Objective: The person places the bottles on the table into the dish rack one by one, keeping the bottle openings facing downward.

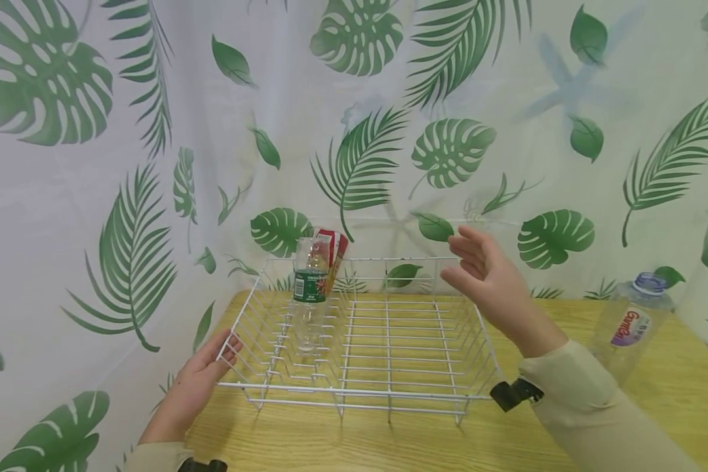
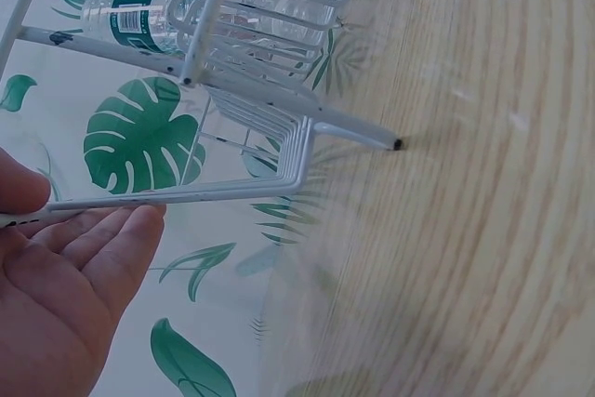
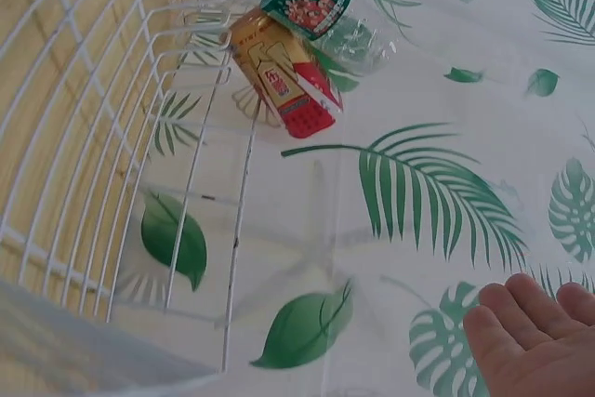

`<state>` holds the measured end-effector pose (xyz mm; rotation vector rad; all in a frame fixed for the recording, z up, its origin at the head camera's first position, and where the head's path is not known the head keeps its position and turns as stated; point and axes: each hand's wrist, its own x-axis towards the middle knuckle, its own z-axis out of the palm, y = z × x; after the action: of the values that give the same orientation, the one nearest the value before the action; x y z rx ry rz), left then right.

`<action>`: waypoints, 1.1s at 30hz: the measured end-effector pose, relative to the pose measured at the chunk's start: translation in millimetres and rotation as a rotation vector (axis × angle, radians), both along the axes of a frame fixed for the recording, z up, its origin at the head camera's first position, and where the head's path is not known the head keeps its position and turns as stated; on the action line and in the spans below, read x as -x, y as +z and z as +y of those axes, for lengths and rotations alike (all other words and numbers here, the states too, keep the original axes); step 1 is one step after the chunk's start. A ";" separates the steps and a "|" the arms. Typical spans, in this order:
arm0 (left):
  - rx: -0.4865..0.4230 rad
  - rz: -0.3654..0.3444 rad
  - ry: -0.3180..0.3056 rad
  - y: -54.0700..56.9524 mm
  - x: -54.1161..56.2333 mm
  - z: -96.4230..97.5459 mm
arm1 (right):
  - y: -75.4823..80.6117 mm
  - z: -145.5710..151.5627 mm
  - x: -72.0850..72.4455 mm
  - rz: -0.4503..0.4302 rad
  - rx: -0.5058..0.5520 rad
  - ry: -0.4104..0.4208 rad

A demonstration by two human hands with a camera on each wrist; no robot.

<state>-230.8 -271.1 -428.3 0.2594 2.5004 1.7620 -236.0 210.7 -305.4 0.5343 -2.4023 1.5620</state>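
Observation:
A white wire dish rack [image 1: 366, 392] stands on the wooden table. My left hand [image 1: 197, 380] holds its left rim; in the left wrist view the thumb and fingers [image 2: 121, 253] lie on either side of the rim wire. Upright in the rack's left part is a clear plastic bottle [image 1: 310, 286] with a green label. Behind it leans a red and yellow carton [image 1: 337, 244], partly hidden by the bottle. Above the rack's right back corner my right hand [image 1: 495, 288] is raised, fingers fairly straight, holding nothing; the right wrist view shows its fingers [image 3: 516, 318] apart from the wires.
A large clear bottle [image 1: 631, 324] with a purple neck and a red-lettered label stands on the table [image 1: 307, 442] at the right, partly behind my right forearm. A white curtain [image 1: 295, 78] with green leaves hangs behind and to the left.

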 end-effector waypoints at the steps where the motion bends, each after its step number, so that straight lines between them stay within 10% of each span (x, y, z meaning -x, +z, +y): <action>1: -0.001 -0.003 -0.001 0.0 0.1 -0.3 | -1.9 4.5 -3.8 0.008 -0.013 -0.013; 17: -0.008 -0.009 0.015 -3.3 0.6 -2.3 | -32.1 82.3 -59.0 0.116 -0.113 -0.220; 33: -0.023 -0.015 -0.001 -2.4 1.4 -2.7 | -64.9 156.2 -82.7 0.134 0.112 -0.721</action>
<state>-232.2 -273.9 -430.7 0.2480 2.4703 1.7863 -153.3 366.9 -370.2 -0.2332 -2.0417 1.2638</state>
